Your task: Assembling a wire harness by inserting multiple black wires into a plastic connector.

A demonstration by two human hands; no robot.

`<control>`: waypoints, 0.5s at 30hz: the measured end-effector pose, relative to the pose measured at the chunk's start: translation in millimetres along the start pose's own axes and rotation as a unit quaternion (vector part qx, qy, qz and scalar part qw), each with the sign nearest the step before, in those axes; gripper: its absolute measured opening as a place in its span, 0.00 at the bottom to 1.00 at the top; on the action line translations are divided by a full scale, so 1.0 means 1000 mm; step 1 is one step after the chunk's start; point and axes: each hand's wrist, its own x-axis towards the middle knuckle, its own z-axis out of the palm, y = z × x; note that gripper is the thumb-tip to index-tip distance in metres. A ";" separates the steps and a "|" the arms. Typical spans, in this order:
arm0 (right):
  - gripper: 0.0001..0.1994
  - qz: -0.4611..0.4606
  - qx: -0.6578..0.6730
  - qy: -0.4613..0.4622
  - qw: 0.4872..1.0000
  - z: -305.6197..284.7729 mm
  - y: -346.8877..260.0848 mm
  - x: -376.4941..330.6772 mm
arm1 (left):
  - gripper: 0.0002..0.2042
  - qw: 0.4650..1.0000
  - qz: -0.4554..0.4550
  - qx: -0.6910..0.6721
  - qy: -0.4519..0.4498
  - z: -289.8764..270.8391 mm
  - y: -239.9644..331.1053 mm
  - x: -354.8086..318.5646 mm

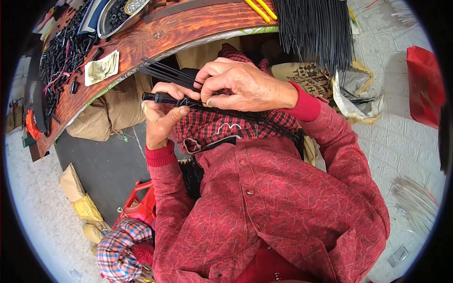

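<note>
My left hand [165, 111] is closed around a black shaft [163, 98] with a thicker end piece, held level above my lap. A bandage-like wrap covers part of that hand. Close against it, my right hand [247, 87] pinches with thumb and fingertips where several thin black rods [165, 70] meet the shaft. These rods fan out to the upper left, beyond my left fingers. More black rods [264, 119] trail from beneath my right hand to the lower right, across the checked cloth on my lap. The exact spot between my right fingertips is hidden.
A curved wooden table [198, 21] holds a heap of small black parts [66, 52], a metal tray [115, 19], a banknote [101, 68] and yellow-handled pliers [258, 8]. A thick bundle of black rods [314, 33] hangs over its right edge. A red bag [424, 85] stands far right.
</note>
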 end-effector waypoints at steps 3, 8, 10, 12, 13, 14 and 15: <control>0.04 -0.009 -0.038 0.017 0.999 -0.001 -0.004 0.001 | 0.16 1.000 0.008 0.001 -0.003 0.000 0.000 0.002; 0.03 -0.017 -0.139 0.065 0.988 0.000 -0.016 0.003 | 0.16 1.000 0.009 0.002 0.000 0.000 0.003 0.005; 0.03 -0.010 -0.138 0.057 0.989 -0.003 -0.020 0.005 | 0.16 1.000 0.016 0.004 -0.005 -0.002 0.004 0.006; 0.03 -0.001 -0.121 0.046 0.992 -0.004 -0.018 0.005 | 0.15 1.000 0.024 0.006 -0.009 -0.003 0.005 0.007; 0.04 0.009 -0.103 0.034 0.994 -0.005 -0.017 0.006 | 0.15 1.000 0.024 0.007 -0.015 -0.004 0.005 0.008; 0.04 0.008 -0.103 0.034 0.994 -0.005 -0.016 0.006 | 0.15 0.999 0.025 0.009 -0.022 -0.004 0.005 0.008; 0.04 0.013 -0.096 0.029 0.995 -0.005 -0.016 0.005 | 0.15 0.999 0.026 0.009 -0.021 -0.004 0.005 0.008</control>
